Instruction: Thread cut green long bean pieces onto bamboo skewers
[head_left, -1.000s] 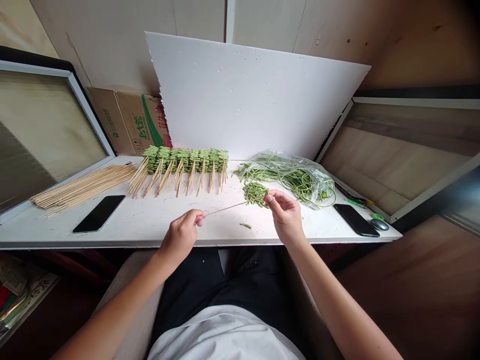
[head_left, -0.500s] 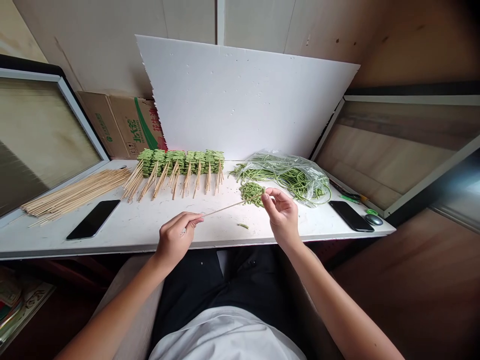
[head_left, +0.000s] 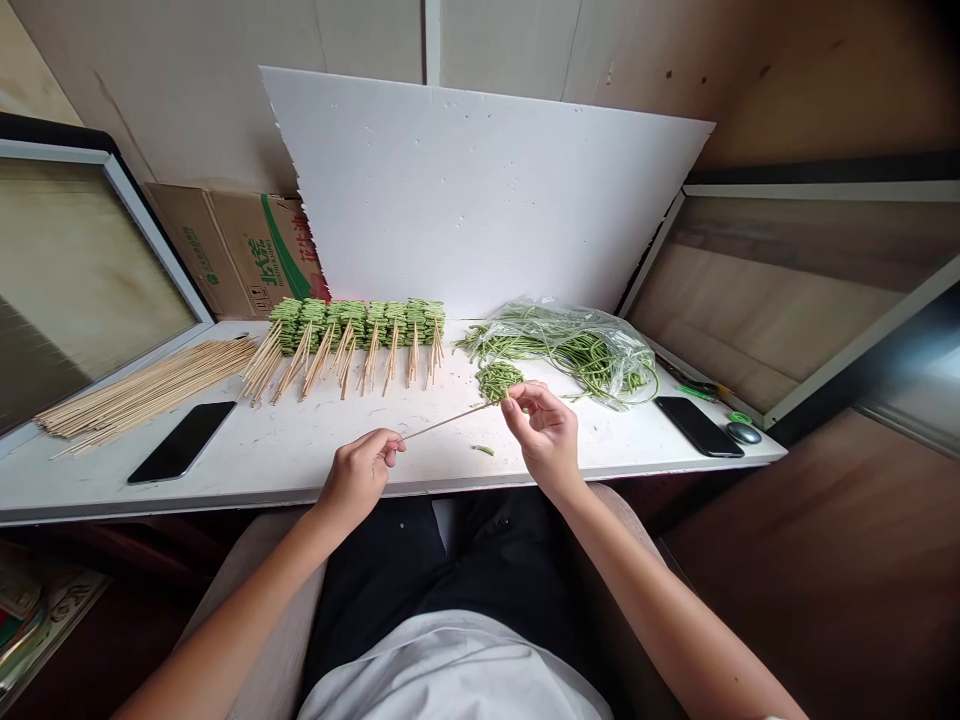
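Near the table's front edge, my left hand (head_left: 358, 470) is closed around one end of a thin bamboo skewer (head_left: 444, 423). The skewer slants up to the right. At its far tip my right hand (head_left: 547, 435) pinches a short piece of green bean, mostly covered by the thumb and fingers. How far the piece sits on the tip is hidden. Just behind my right fingers lies a small pile of cut bean pieces (head_left: 496, 379). One stray bean piece (head_left: 483, 450) rests on the table between my hands.
Bean skewers (head_left: 352, 325) stand stacked at the back, sticks toward me. Loose bamboo skewers (head_left: 150, 385) and a phone (head_left: 182, 442) lie left. A plastic bag of long beans (head_left: 577, 350), another phone (head_left: 697, 427) and a mouse (head_left: 743, 432) are right. A white foam board (head_left: 487, 190) leans behind.
My right hand has moved left and slightly down, bringing the bean piece to the skewer's tip. My left hand stays nearly in place, holding the skewer.
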